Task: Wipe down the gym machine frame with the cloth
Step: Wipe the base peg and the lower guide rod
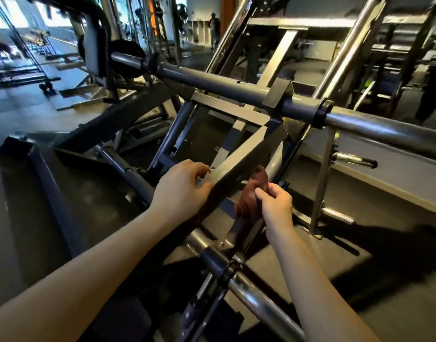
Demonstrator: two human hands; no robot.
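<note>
Left hand grips the slanted grey square steel frame bar; right hand clutches a bunched brown cloth, best pressed flat and drawn along it.

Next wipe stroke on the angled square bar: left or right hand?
Right. The right hand holds the brown cloth beside the angled square bar; the left hand only grips that bar, with no cloth.

I see open pocket inside frame, left of slanted beam. Above, round crossbar blocks reach. Right of beam, narrow slot (cloth fills it). Low, chrome bar crosses under my forearms. Far right, upright post with pegs crowds; floor beside it open.
</note>
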